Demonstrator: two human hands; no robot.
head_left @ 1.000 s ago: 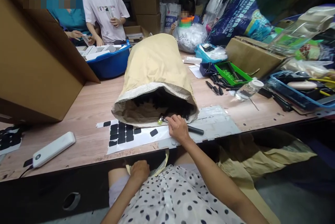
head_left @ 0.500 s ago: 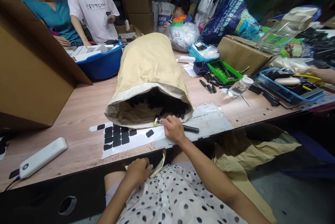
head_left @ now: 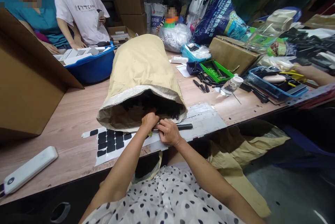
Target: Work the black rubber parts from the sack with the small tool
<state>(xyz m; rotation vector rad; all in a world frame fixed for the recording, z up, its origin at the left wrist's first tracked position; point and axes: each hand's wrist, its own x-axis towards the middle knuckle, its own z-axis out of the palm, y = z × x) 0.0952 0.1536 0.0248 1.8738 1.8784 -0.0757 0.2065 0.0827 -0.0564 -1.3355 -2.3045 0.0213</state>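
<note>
A large tan woven sack (head_left: 142, 63) lies on its side on the table, its wide mouth facing me. Many black pieces (head_left: 149, 103) are heaped inside; their kind is too dark to make out. My left hand (head_left: 150, 120) is at the lower lip of the mouth, fingers reaching inside and hidden from view. Right beside it, my right hand (head_left: 169, 132) is closed over the shaft of a small hammer-like tool with a black handle (head_left: 185, 126) and a yellowish tip. Under the sack's lip lies a white sheet with black rounded stickers (head_left: 111, 141).
A white power bank (head_left: 31, 170) lies at the left near a big cardboard box (head_left: 34, 77). Behind is a blue basin (head_left: 91, 68) of white boxes. To the right are a green tray (head_left: 216, 71), a clear bottle (head_left: 231, 86) and a blue basket (head_left: 277, 89). Co-workers stand at the back.
My left hand has risen from my lap to the sack's mouth. My right hand stays on the tool. The whole view has shifted slightly.
</note>
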